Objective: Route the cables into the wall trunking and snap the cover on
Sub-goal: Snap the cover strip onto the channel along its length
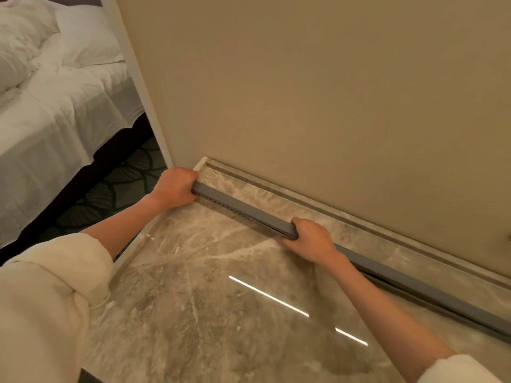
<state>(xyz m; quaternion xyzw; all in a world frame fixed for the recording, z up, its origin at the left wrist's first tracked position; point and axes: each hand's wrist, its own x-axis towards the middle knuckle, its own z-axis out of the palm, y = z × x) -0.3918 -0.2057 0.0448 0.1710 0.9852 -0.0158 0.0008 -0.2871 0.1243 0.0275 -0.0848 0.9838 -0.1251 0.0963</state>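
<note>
A long grey trunking (249, 211) lies along the foot of the beige wall, against the marble skirting (345, 214), and runs off to the lower right. Its front side shows a row of small holes near the left end. My left hand (175, 187) is closed around the trunking's left end. My right hand (311, 239) grips it about a third of the way along, fingers curled over the top. A dark line (387, 286) runs under the trunking to the right of my right hand; I cannot tell whether it is a cable or a gap.
The floor is glossy marble (221, 299) with bright light reflections. A bed with white linen (55, 106) stands at the left beyond the wall corner (143, 87), on dark patterned carpet (124, 175). Cream sleeves cover my upper arms.
</note>
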